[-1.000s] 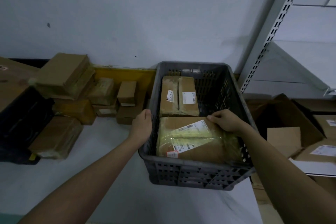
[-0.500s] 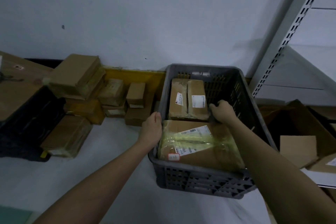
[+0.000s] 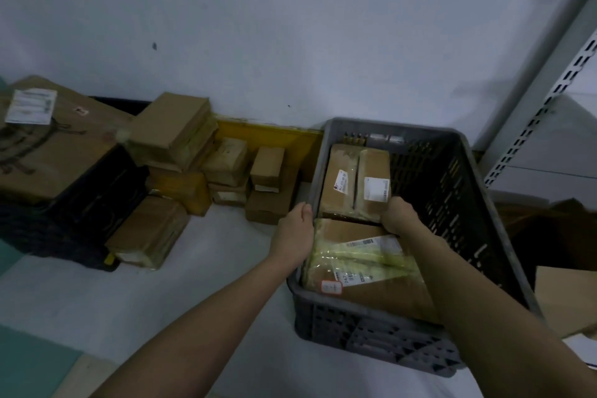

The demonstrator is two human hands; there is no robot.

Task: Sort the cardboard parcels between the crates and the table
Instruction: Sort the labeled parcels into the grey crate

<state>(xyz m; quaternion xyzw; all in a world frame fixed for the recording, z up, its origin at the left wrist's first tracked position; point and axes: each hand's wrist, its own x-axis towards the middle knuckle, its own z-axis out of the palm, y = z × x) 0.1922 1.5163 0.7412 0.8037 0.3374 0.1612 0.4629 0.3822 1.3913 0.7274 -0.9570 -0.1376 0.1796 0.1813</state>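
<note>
Since half a second ago the right hand has slid from the bare crate floor beside the parcels onto the near end of the right rear parcel, while the left hand has stayed on the left rim of the grey crate. The right fingers curl down over that parcel's near edge, in the gap between it and the big parcel; whether they actually grip it cannot be told. The left fingers wrap narrowly over the crate's rim, thumb outside. The crate sits at the table's right edge, with two narrow parcels side by side against its far wall, the left rear parcel touching its twin, and the big parcel, wrapped in yellowish film, filling the near end. More parcels are stacked along the table's far edge by the wall, left of the crate.
</note>
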